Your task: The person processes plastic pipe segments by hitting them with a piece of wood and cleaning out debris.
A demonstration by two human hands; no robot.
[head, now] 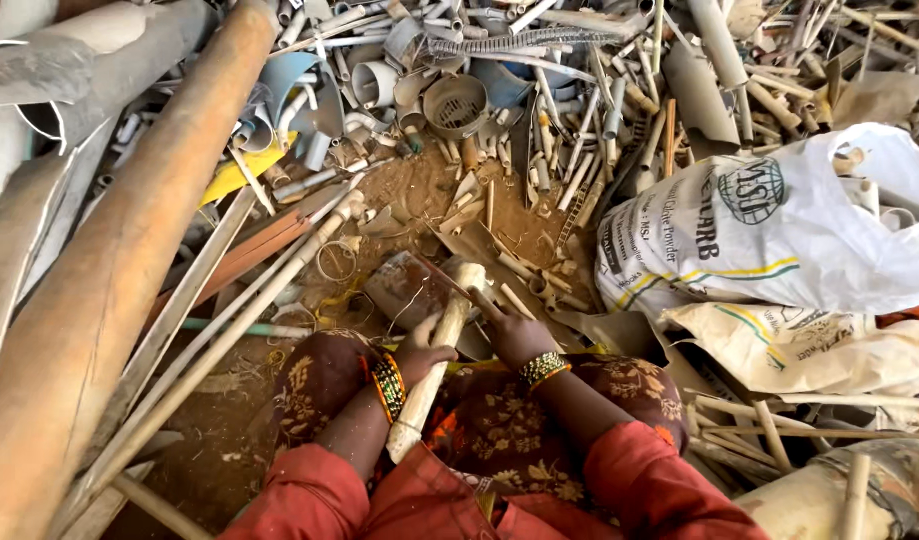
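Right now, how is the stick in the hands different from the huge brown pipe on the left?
The pale stick is thin and short; the big brown pipe is thick and very long. The left hand grips the stick, with the right hand beside it; the pipe lies untouched. Both are dusty and slant the same way.

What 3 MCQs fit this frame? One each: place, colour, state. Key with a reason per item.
1. Where does the white printed sack lie relative to the hands?
A. To the person's right
B. To the person's left
C. Under the long brown pipe

2. What colour are the sleeves?
A. Blue
B. Red
C. White

3. How is the pale stick held?
A. Lying loose on the ground
B. Pinched by the right hand alone
C. Gripped by the left hand, upper end at the dirty flat piece

Key: 1 A, the sack fills the right side. 2 B, both sleeves are red. 3 C, the left hand wraps the stick; the right hand is beside its upper end.
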